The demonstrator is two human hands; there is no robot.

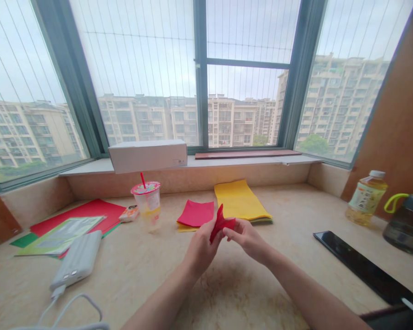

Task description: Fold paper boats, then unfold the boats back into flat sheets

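Both my hands meet above the middle of the stone counter, pinching a small folded red paper. My left hand grips its lower left side with closed fingers. My right hand pinches its right edge. Just behind them lies a red paper square on a yellow sheet, with a larger stack of yellow paper beside it.
A plastic cup with a red straw stands left of the papers. Farther left lie red and green sheets, a booklet and a white power bank with cable. At right are a black phone, an oil bottle and a dark jug. A white box sits on the sill.
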